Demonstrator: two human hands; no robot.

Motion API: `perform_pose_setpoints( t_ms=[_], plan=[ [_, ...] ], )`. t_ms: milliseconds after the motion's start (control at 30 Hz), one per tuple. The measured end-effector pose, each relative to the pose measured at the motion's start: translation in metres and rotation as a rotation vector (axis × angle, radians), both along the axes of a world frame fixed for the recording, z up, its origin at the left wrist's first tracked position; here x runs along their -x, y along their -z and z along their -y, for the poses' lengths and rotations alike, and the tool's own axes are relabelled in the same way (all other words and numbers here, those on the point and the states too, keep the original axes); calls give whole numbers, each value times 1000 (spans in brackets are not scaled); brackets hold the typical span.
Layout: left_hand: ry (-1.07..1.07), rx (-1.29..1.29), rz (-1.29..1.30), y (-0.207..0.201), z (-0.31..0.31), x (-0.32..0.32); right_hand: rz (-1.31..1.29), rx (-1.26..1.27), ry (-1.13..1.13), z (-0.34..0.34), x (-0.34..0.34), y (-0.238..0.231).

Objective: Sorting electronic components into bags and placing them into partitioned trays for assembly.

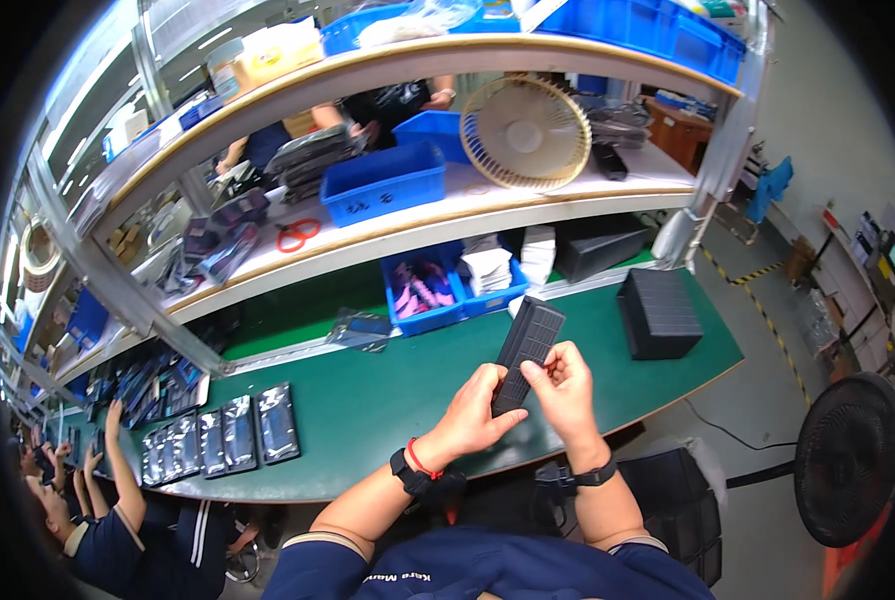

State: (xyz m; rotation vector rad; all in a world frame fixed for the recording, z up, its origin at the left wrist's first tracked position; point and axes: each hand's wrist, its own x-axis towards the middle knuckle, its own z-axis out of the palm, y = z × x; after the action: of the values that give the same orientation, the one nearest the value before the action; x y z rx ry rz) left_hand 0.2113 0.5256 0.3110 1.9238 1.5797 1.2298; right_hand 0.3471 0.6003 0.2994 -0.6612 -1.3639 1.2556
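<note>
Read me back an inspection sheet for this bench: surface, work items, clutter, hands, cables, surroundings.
Surface: green bench top, bare in front of the person.
Work items: grooved black block held tilted over the bench; row of plastic-wrapped flat packs at left; black ridged box at right.
Clutter: red-handled scissors, open blue bin and cream fan guard on the shelf.
Hands: left hand grips the block; right hand touches its right edge.
Cables: black cable across the floor at right.
Surroundings: co-worker seated at left; black fan at right.
</note>
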Motion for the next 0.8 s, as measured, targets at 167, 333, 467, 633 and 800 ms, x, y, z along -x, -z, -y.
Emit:
perform_pose_setpoints(
  t_ms=[167, 333, 467, 633, 800],
  plan=[
    [-93, 104, 195, 9, 38, 45, 121, 62, -150, 43, 47, 17],
    [-152, 165, 152, 12, 67, 83, 250, -22, -247, 61, 79, 15],
    [-199, 302, 530, 6, 82, 99, 214, 61, -313, 61, 91, 22],
    [-492, 357, 169, 26, 98, 159, 91, 260, -347, 36, 76, 27],
    [-575, 447, -451, 25, 91, 156, 227, 89, -269, 42, 78, 35]
  ],
)
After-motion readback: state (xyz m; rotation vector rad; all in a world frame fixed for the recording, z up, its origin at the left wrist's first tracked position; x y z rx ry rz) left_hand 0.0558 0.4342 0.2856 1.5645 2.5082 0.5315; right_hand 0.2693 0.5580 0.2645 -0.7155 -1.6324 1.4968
